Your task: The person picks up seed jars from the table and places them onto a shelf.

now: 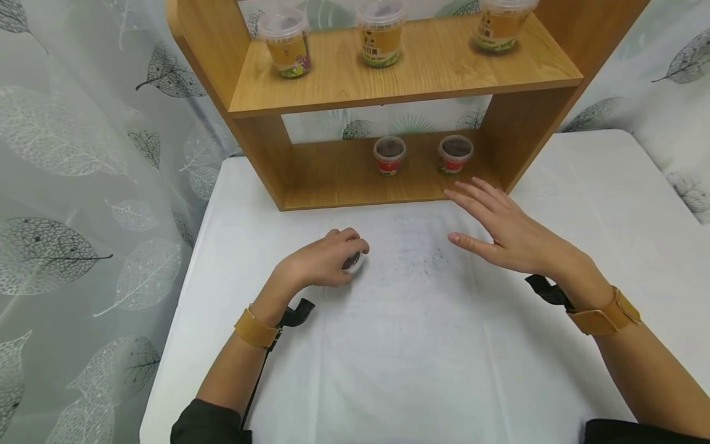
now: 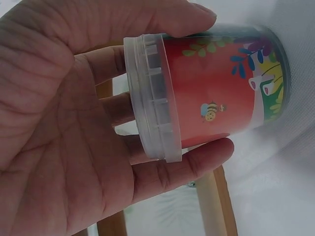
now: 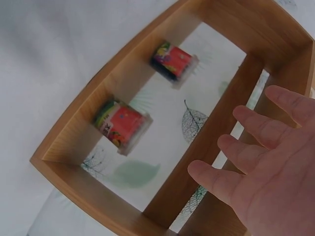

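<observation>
Meanwhile left hand (image 1: 322,262) grasps red soil cup (image 2: 216,88); right hand (image 1: 507,231) released, near two soil-filled cups (image 1: 389,155) on shelf (image 1: 344,179).

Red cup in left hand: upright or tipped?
Upright: the red cup stands on the table, rim up, gripped by the left hand.

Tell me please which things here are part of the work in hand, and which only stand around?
In the work:
- left hand, gripping the red tub
- right hand, open, holding nothing
- two red tubs on the lower shelf

Standing around:
- three yellow tubs on the upper shelf
- leaf curtain
</observation>
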Tool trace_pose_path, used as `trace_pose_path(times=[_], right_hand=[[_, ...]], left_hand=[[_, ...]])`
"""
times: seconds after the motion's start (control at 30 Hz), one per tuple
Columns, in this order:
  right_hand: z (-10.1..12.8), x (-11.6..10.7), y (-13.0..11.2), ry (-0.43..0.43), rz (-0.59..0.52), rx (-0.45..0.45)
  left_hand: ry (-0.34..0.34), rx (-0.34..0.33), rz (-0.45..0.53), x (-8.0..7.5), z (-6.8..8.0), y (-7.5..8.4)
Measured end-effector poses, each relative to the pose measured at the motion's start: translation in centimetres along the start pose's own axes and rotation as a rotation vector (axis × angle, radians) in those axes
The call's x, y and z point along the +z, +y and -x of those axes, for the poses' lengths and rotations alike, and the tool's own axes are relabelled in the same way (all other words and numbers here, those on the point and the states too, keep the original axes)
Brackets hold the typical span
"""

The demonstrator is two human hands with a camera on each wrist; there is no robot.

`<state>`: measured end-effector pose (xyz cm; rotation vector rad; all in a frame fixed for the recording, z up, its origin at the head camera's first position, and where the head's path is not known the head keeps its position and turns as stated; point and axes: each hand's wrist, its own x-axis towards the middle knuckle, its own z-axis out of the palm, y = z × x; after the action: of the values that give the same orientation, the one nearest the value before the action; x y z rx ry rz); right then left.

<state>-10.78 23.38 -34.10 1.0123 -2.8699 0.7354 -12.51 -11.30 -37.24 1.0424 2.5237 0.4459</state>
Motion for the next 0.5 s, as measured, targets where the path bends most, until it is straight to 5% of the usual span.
trace_pose_path(times=[0.27, 0.5], right_hand=[[0.1, -0.3, 0.0, 0.007, -0.014, 0.004], [0.3, -0.6, 0.1, 0.01, -0.019, 0.011]], left_hand=[[0.029, -0.024, 0.004, -1.1, 0.2, -0.2], [0.069, -0.107, 0.058, -4.4, 0.2, -1.5]])
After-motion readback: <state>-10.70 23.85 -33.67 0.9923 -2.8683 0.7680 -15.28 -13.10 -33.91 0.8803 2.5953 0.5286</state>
